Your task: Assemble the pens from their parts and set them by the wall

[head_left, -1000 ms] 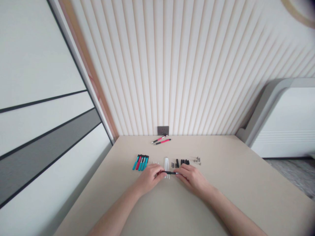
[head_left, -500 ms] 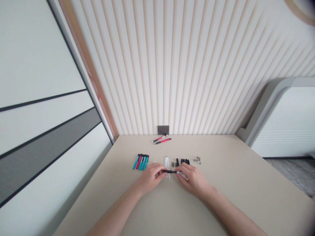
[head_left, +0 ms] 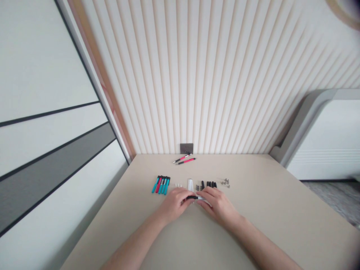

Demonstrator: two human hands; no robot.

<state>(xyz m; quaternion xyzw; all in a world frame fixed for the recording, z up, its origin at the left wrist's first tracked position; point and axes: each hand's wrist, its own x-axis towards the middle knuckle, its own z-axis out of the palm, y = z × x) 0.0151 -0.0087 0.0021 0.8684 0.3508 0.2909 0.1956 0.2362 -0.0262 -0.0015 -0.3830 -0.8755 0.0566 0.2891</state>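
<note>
Above the table, my left hand is closed around a black pen grip. A slim white pen tube meets the grip's right end, pinched in my right hand; whether it sits inside the grip is too small to tell. Just beyond my fingers lie several white pen refills, partly hidden. Small white pieces are past my left hand. Black pen grips and small dark grey pieces lie beyond my right hand.
Teal and red pen barrels lie in a row at left. Small grey metal-looking pieces are scattered at right. Two red and black pens rest near the back edge, below a wall socket. A ribbed wall borders the table.
My hands have moved closer together. The right hand has shifted left along the white tube, and less of the black grip shows between the fingers.
</note>
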